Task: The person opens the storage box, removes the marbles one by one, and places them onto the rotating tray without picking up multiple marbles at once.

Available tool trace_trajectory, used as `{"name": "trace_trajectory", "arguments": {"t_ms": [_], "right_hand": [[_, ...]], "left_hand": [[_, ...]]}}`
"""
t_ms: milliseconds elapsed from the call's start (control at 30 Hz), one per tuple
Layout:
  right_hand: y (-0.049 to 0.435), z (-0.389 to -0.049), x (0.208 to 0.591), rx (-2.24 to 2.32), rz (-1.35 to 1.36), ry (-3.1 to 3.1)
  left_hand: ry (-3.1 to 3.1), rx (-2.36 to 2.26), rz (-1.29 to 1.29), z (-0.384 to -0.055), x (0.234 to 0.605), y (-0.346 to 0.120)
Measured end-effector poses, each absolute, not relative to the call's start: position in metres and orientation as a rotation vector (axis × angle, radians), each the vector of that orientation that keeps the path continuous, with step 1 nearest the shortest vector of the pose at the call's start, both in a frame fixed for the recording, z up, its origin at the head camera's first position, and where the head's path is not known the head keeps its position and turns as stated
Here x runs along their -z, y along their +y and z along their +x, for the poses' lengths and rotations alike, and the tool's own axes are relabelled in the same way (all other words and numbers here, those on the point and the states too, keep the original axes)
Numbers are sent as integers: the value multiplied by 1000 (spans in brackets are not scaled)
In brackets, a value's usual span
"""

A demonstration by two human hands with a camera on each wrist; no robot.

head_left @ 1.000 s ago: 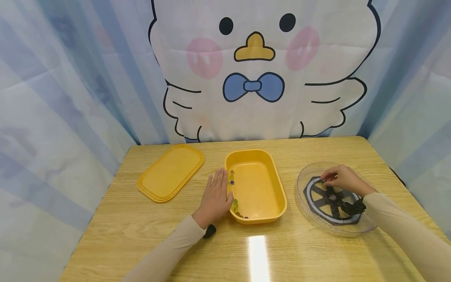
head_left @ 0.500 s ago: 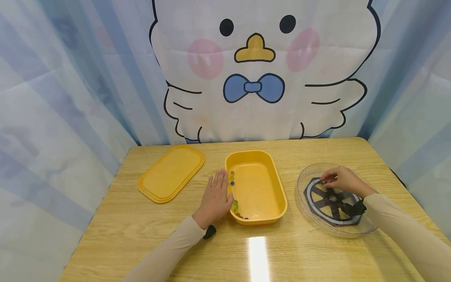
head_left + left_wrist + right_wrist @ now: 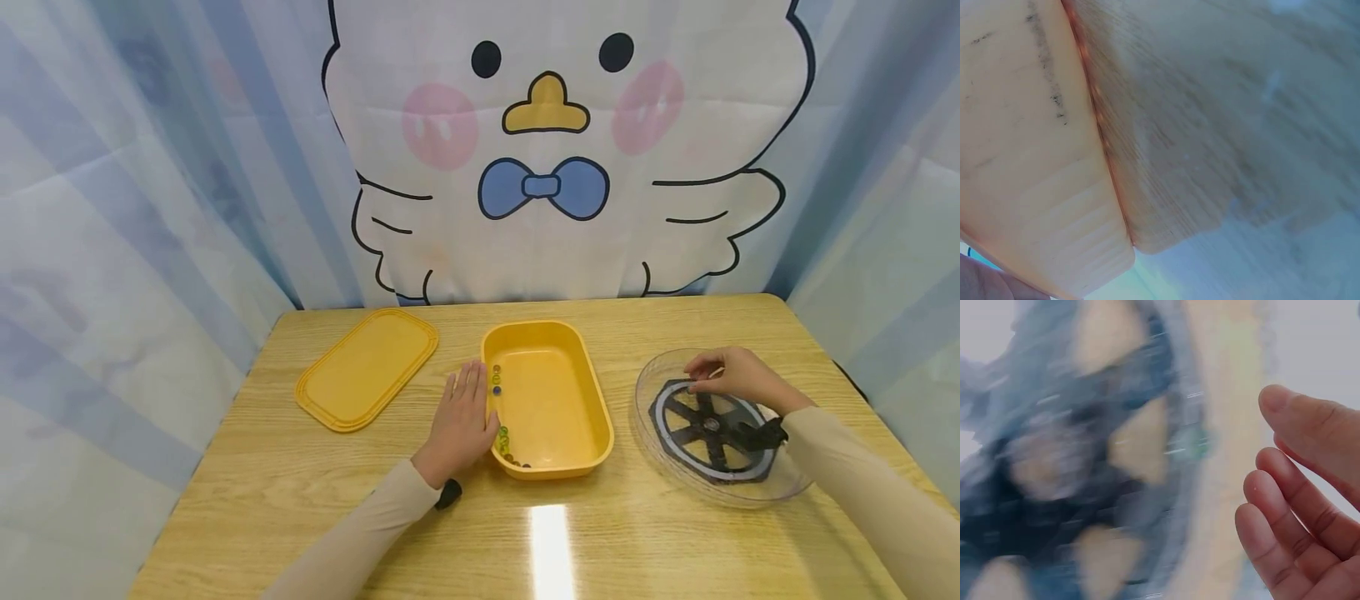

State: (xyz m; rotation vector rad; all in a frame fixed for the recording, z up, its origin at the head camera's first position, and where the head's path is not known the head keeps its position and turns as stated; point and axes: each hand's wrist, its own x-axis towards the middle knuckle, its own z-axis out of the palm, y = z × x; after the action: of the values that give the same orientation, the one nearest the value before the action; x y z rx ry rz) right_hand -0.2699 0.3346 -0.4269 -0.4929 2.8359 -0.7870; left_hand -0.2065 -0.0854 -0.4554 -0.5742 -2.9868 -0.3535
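My left hand (image 3: 457,421) lies with straight fingers along the left rim of a yellow plastic tub (image 3: 551,392). Its thumb reaches over that rim. Inside, several small glass marbles (image 3: 503,437) line the left wall. My right hand (image 3: 738,379) hovers over a round clear dish (image 3: 645,433), thumb and fingers loosely bent and apart. A black spoked wheel (image 3: 705,425) with a pale ring lies in this dish. In the right wrist view nothing is between the fingers (image 3: 1269,494), and a small green marble (image 3: 1194,442), blurred, sits on the wheel's rim left of them.
A flat yellow lid (image 3: 367,367) lies on the wooden table (image 3: 247,483) left of the tub. A curtain (image 3: 540,250) with a cartoon bird hangs along the back edge. The tub's outer wall (image 3: 1035,156) fills the left of the left wrist view.
My right hand has lifted slightly off the wheel, its thumb and fingertips parting from the pinch held before. My left hand stays at the tub's rim.
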Motion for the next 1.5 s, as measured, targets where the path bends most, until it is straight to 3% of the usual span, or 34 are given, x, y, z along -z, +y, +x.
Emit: {"name": "trace_trajectory", "arguments": {"t_ms": [300, 600, 1500], "right_hand": [[308, -281, 381, 849, -581, 2881], [248, -299, 360, 969, -714, 2775], [103, -336, 417, 1014, -939, 2533]], "left_hand": [[-2978, 351, -585, -206, 454, -85], [-2982, 346, -577, -206, 453, -85], [-2983, 279, -552, -206, 454, -83]]}}
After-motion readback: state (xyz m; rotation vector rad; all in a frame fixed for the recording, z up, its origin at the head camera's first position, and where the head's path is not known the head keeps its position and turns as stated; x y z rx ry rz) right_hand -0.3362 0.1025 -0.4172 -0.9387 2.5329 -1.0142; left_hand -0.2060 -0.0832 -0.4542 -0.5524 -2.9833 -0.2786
